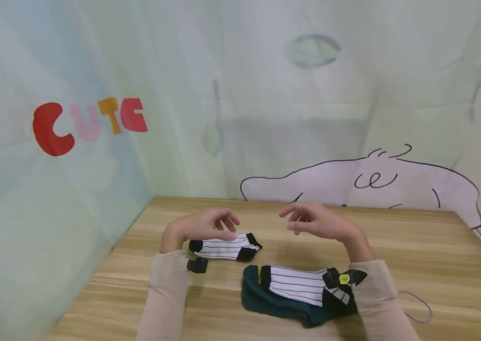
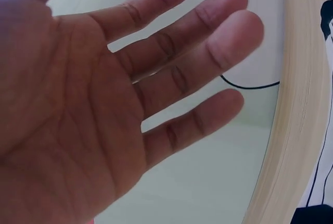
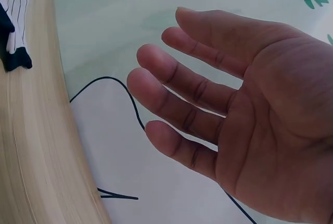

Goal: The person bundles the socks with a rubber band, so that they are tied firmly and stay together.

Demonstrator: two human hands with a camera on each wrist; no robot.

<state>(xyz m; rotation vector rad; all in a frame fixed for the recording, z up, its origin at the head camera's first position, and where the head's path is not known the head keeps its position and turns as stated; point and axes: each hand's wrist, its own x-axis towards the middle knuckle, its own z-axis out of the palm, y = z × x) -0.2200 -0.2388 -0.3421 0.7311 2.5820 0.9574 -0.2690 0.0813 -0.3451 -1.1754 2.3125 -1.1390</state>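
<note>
My left hand [image 1: 204, 224] hovers with loosely bent fingers over a white ankle sock [image 1: 223, 248] with thin dark stripes and black toe and heel, holding nothing. The left wrist view has its bare palm and spread fingers [image 2: 179, 78], with part of a striped sock [image 2: 325, 166] at the right edge. Across from it my right hand [image 1: 319, 221] is raised, fingers relaxed, nothing in its grasp. Nearer me, a matching striped sock [image 1: 295, 285] lies flat on a dark green sock [image 1: 280, 303]; my right wrist and sleeve partly cover their right end.
The wood-grain table [image 1: 206, 303] carries the socks. A thin bluish loop [image 1: 430, 312] lies right of my right sleeve. Printed fabric walls [image 1: 266, 94] stand behind and to the left, with colourful letters [image 1: 54, 130] on the left one.
</note>
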